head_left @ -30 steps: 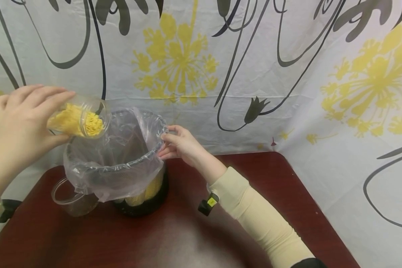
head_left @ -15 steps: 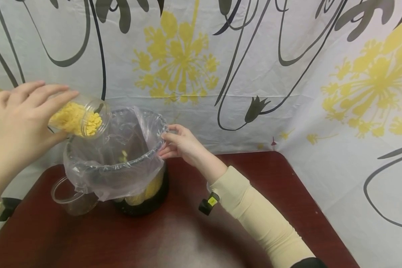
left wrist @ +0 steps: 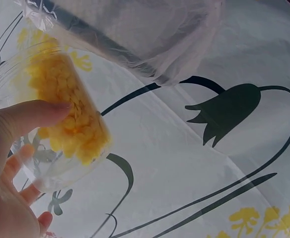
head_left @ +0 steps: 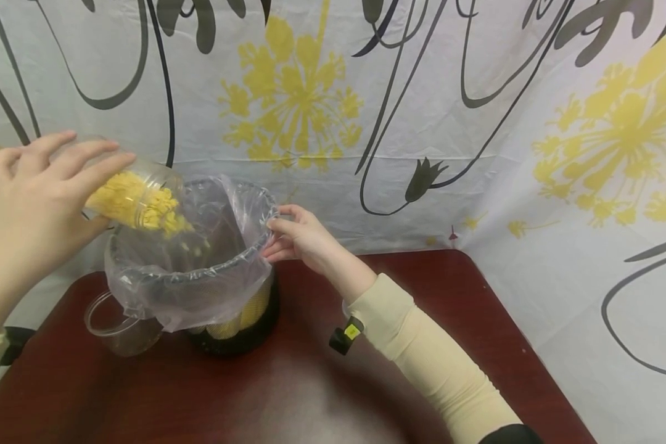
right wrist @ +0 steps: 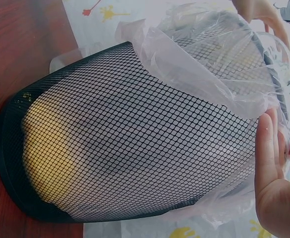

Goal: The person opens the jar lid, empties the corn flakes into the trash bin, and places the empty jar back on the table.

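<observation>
Tipped sideways in my left hand (head_left: 39, 197) is a clear plastic jar (head_left: 163, 179) of small yellow pieces (head_left: 122, 200). Its mouth points over a mesh wastebasket (head_left: 235, 342), and yellow pieces are falling from it into the basket. A thin translucent bag (head_left: 194, 302) lines the basket and is folded over its rim. My right hand (head_left: 305, 240) pinches the rim and bag on the right side, thumb on one side and fingers on the other. In the left wrist view, my thumb (left wrist: 31, 119) lies across the jar. Through the mesh (right wrist: 150, 129), a yellow mass (right wrist: 48, 153) shows low in the basket.
Another clear plastic container (head_left: 124, 339) stands at the basket's left, partly behind the hanging bag. Everything rests on a dark red table (head_left: 322, 388) with rounded far corners. A white sheet (head_left: 322, 191) printed with grey and yellow flowers hangs behind it.
The left hand has moved slightly up and right, tilting the jar further. First a few pieces fell, and now a thicker stream leaves the mouth. The right hand keeps its place on the rim.
</observation>
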{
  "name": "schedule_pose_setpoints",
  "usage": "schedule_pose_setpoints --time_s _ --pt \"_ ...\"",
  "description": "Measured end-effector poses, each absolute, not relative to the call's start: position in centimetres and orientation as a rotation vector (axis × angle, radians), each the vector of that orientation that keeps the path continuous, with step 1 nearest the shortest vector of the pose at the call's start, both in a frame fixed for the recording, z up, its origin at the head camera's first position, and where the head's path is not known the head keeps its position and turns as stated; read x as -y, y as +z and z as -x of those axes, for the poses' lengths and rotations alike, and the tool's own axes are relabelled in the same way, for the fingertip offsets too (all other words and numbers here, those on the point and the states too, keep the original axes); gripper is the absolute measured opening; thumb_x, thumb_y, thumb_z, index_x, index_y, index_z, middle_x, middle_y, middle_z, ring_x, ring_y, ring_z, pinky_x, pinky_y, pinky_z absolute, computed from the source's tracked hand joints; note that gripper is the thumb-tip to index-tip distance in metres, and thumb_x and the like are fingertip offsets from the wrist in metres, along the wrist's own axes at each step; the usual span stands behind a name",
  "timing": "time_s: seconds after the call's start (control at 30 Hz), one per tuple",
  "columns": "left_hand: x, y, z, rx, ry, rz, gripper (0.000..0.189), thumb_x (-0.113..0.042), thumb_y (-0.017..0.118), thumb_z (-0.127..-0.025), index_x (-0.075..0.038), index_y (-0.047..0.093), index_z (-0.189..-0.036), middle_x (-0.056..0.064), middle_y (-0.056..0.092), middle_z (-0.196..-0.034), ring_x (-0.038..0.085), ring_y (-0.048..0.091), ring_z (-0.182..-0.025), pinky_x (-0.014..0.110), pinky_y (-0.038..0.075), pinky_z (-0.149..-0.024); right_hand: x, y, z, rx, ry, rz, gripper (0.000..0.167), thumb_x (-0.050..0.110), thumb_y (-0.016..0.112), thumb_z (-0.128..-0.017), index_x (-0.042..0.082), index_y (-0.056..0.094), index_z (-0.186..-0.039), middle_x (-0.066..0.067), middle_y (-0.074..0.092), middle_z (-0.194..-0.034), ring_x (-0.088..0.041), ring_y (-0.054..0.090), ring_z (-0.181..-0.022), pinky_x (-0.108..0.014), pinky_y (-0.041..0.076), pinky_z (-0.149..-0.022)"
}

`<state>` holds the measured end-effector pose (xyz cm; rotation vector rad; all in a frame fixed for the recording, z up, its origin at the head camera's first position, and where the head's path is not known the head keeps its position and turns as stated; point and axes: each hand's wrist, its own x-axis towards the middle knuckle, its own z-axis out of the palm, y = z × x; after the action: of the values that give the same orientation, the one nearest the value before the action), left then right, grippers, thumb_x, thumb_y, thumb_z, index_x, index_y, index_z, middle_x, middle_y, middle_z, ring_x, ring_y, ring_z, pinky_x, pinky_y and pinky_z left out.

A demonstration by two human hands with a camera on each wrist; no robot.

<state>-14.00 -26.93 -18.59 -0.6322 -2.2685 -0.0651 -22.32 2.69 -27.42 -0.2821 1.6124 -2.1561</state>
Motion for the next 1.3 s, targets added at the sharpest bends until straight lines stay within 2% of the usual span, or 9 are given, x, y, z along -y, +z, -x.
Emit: schedule_pose_setpoints --time_s 0.3,0.53,0.8,1.3 --pt "26.76 -18.45 13.91 2.231 -0.064 0.660 0.094 0.011 0.080 -0.042 -0.015 0.055 -0.128 0.013 0.050 -0.133 0.039 0.030 -0.133 0.061 0.011 -0.104 -2.75 -27.31 22.25 -1.603 -2.149 0.286 0.051 0.002 0.049 -0.097 0.002 0.027 -0.143 -0.016 0.058 -0.064 -0.023 0.063 -0.051 -0.034 0.056 -0.053" --pt "26.96 -18.45 13.87 2.199 -0.012 0.700 0.091 0.011 0.076 -0.046 -0.016 0.054 -0.130 0.011 0.050 -0.133 0.039 0.031 -0.133 0.061 0.013 -0.103 -2.74 -27.35 22.19 -1.594 -2.152 0.290 0.052 0.002 0.049 -0.097 0.003 0.027 -0.143 -0.016 0.058 -0.064 -0.023 0.063 -0.051 -0.035 0.056 -0.053" --pt "26.76 -18.33 13.78 2.210 -0.003 0.697 0.094 0.012 0.079 -0.045 -0.017 0.054 -0.130 0.010 0.049 -0.134 0.038 0.030 -0.134 0.060 0.010 -0.105 -2.73 -27.46 22.28 -1.595 -2.155 0.291 0.052 0.002 0.049 -0.097 0.003 0.026 -0.143 -0.016 0.059 -0.064 -0.023 0.063 -0.051 -0.034 0.056 -0.053" --pt "26.51 -17.94 13.72 2.210 0.043 0.704 0.089 0.014 0.067 -0.050 -0.018 0.052 -0.132 0.009 0.049 -0.134 0.036 0.030 -0.135 0.061 0.011 -0.104 -2.77 -27.53 22.22 -1.600 -2.159 0.299 0.052 0.002 0.050 -0.097 0.003 0.026 -0.143 -0.016 0.059 -0.065 -0.023 0.063 -0.052 -0.034 0.056 -0.053"
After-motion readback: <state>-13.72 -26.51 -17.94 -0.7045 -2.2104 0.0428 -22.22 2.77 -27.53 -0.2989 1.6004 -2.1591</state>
